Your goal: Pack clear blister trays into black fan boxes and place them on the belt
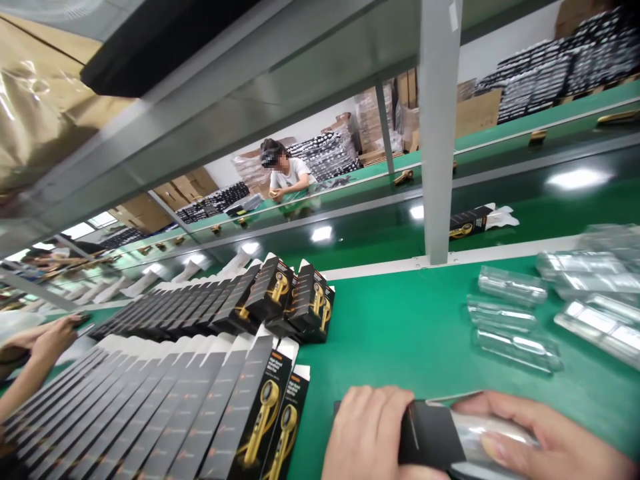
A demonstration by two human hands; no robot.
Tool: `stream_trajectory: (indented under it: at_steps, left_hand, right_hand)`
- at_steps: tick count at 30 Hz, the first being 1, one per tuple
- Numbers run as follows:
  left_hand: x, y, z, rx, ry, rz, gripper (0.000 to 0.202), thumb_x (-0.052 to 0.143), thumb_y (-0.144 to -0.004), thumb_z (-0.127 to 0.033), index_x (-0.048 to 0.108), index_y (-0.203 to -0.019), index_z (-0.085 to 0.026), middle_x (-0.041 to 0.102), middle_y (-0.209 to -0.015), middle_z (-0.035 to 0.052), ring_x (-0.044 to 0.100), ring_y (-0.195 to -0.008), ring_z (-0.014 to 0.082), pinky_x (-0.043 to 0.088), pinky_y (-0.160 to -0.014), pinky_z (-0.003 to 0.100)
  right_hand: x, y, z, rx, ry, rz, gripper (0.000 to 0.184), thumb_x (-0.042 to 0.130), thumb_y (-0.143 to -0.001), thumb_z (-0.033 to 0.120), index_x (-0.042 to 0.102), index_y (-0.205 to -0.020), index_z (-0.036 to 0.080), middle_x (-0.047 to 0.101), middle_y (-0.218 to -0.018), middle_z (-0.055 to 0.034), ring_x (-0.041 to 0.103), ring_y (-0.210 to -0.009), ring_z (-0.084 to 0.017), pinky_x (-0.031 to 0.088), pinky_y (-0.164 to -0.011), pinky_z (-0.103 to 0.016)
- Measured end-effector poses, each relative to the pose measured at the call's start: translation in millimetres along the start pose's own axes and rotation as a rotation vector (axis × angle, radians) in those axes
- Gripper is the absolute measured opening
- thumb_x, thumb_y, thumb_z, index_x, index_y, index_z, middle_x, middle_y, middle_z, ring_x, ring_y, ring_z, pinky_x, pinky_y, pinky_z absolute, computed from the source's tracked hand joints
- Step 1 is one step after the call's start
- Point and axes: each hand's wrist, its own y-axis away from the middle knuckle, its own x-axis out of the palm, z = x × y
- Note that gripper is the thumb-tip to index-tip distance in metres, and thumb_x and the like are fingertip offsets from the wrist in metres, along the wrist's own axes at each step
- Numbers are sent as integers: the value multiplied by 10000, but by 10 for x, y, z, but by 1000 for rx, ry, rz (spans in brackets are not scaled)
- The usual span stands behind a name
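My left hand [367,430] is wrapped over a black box [433,433] lying on the green table near the bottom edge. At the box's open right end, my right hand [540,433] grips a clear plastic insert [483,430], thumb on top. The insert's left end meets the box opening; how deep it sits inside is hidden. To the left stands a row of black mini fan boxes [263,407] with gold fan pictures and white flaps raised. A second row of black boxes [270,290] lies behind it.
Clear plastic trays [515,347] lie loose at right, beside stacked trays [600,270]. A grey post [437,133] rises at the table's back edge. Beyond it a green conveyor [360,233] carries a black box [470,221]. A co-worker's hands [53,340] are at left; another person [290,175] sits opposite.
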Motion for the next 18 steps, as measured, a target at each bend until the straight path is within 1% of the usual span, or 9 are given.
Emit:
stream_trajectory:
  at_steps: [3, 5, 6, 9, 11, 14, 16, 17, 18]
  left_hand:
    - [41, -5, -30, 88, -89, 17, 370, 500, -879, -459, 625, -1057, -159, 698, -958, 80, 621, -732, 222, 404, -693, 316]
    - [112, 0, -40, 126, -123, -34, 247, 451, -920, -321, 612, -1038, -175, 699, -928, 51, 599, -702, 193, 385, -680, 301]
    - [152, 0, -39, 138, -133, -91, 243, 426, -928, -303, 608, -1025, -175, 698, -907, 47, 589, -691, 186, 377, -676, 298]
    - [249, -11, -18, 195, -150, -282, 367, 299, -962, -365, 598, -1012, -159, 685, -879, 47, 558, -664, 183, 359, -660, 307]
    - [273, -27, -1, 218, -161, -332, 460, 229, -967, -424, 595, -1006, -149, 678, -873, 42, 549, -655, 179, 354, -648, 307]
    - [230, -81, -4, 211, -148, -303, 478, 211, -960, -472, 582, -966, -171, 668, -820, 8, 538, -624, 151, 347, -617, 289]
    - [152, -162, -19, 204, -97, -281, 540, 202, -921, -583, 567, -947, -186, 653, -781, -1, 533, -613, 144, 349, -596, 285]
    - [102, -226, -20, 186, -65, -265, 568, 229, -884, -649, 562, -950, -193, 648, -782, 0, 538, -628, 148, 358, -597, 285]
    - [50, -310, -9, 159, -37, -238, 580, 287, -842, -698, 557, -965, -199, 645, -802, 3, 546, -656, 154, 372, -608, 284]
  right_hand:
    - [66, -36, 77, -10, 170, -8, 347, 499, -854, 489, 636, -1034, 225, 643, -1012, -59, 594, -951, -233, 450, -844, -288]
    - [103, -52, 121, -19, 277, -17, 273, 468, -868, 427, 602, -973, 213, 636, -976, -59, 596, -918, -212, 455, -826, -269]
    - [121, -58, 136, -7, 325, -22, 254, 439, -872, 406, 571, -957, 207, 627, -972, -63, 592, -907, -206, 455, -823, -270]
    - [171, -78, 147, 96, 443, 8, 261, 348, -872, 370, 456, -1020, 183, 598, -985, -98, 584, -875, -217, 452, -816, -321]
    - [190, -102, 139, 122, 470, 35, 279, 316, -882, 345, 403, -1082, 170, 589, -999, -107, 576, -865, -221, 441, -808, -342]
    - [161, -145, 161, 59, 369, -19, 199, 396, -884, 349, 463, -969, 182, 584, -950, -67, 555, -838, -199, 432, -792, -313]
    - [79, -145, 207, 31, 277, -75, 167, 493, -844, 348, 491, -879, 185, 582, -918, -43, 553, -851, -191, 435, -805, -288]
    - [12, -128, 229, 5, 220, -69, 187, 529, -824, 352, 505, -908, 186, 586, -949, -43, 555, -891, -198, 436, -827, -284]
    - [-72, -98, 241, -32, 165, -40, 263, 549, -814, 364, 509, -1014, 198, 583, -1013, -42, 557, -931, -203, 444, -830, -278]
